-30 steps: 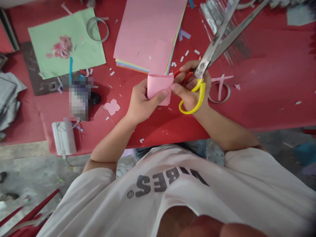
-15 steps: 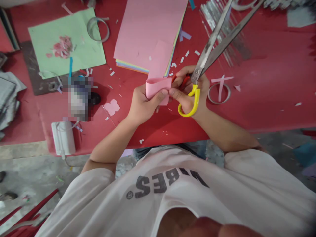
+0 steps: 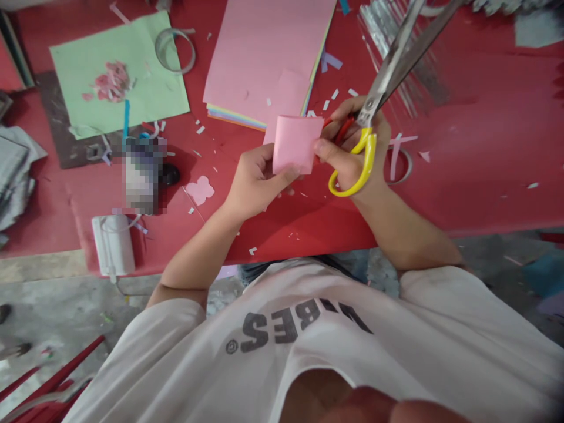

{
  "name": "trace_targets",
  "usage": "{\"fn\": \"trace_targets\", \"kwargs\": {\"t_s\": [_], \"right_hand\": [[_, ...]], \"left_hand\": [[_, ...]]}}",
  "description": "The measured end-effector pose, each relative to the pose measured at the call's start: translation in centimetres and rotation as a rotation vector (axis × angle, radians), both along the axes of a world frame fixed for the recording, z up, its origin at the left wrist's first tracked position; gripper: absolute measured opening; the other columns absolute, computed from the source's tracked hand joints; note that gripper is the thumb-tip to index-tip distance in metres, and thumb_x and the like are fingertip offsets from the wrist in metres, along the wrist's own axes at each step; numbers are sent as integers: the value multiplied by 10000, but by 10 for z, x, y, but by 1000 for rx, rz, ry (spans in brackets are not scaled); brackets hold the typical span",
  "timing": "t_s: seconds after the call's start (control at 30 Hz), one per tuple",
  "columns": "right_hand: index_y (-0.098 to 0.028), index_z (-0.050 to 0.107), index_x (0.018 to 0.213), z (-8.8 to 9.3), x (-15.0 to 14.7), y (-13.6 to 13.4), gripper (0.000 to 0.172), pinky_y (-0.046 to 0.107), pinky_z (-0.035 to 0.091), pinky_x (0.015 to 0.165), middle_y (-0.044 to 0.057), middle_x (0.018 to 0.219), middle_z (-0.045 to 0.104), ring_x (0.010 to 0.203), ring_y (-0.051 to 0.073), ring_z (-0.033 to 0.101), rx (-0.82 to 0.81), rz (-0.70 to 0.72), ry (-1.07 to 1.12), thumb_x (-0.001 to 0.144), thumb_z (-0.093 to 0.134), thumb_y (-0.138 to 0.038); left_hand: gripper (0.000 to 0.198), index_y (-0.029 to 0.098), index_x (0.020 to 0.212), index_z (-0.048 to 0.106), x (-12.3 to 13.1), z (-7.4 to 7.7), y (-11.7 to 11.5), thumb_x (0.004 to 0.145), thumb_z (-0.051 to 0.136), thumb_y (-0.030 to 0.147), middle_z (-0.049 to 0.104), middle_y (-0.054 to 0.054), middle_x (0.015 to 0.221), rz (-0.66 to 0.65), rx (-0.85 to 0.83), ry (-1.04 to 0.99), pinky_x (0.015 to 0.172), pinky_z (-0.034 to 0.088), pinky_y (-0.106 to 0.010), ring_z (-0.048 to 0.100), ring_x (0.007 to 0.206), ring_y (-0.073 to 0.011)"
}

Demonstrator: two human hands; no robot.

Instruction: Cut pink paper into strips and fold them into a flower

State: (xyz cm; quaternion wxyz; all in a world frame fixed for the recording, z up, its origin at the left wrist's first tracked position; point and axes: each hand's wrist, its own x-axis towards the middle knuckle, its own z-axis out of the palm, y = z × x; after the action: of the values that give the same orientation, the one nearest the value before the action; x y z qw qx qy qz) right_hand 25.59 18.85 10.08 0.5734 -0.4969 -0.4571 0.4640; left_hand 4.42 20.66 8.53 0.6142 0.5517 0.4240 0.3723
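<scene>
A folded piece of pink paper (image 3: 297, 144) is pinched in my left hand (image 3: 259, 182), thumb in front along its lower edge. The fold faces me, nearly square. My right hand (image 3: 359, 150) holds a pair of scissors (image 3: 369, 111) with one yellow and one red handle loop; the blades are spread and point up and away to the right. My right thumb is at the paper's right edge. Behind the folded paper, a stack of coloured sheets (image 3: 259, 53) with pink on top lies on the red table (image 3: 476, 176).
A green sheet (image 3: 158, 111) with pink scraps (image 3: 112, 82) and a tape roll (image 3: 175, 51) lies at left. A white power bank (image 3: 113, 245) is near the front edge. Clear-wrapped sticks (image 3: 388, 59) lie behind the scissors. Another ring (image 3: 408, 167) sits right of my right hand.
The pink paper, a looped fold before, is now pressed flat and turned toward me. My right hand has moved right and slightly up with the scissors.
</scene>
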Motion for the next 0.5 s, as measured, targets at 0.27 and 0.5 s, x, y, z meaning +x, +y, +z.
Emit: {"fn": "trace_targets", "kwargs": {"t_s": [0.27,0.5], "right_hand": [[-372,643,1085,-18,-7,6,452,411,600,733,-62,797,691,687,226,656,36,-15,80,855,1012,-494],[-373,650,1101,-17,-18,-6,415,450,644,946,-42,889,690,876,235,703,-62,81,21,891,1002,-434]], "left_hand": [[369,190,881,709,1,-2,4,914,978,440,792,-36,725,122,-22,-7,463,582,-200,728,516,-143],[377,187,923,708,8,-6,0,971,934,485,811,-34,769,235,4,-4,483,586,-192,739,529,-128]]}}
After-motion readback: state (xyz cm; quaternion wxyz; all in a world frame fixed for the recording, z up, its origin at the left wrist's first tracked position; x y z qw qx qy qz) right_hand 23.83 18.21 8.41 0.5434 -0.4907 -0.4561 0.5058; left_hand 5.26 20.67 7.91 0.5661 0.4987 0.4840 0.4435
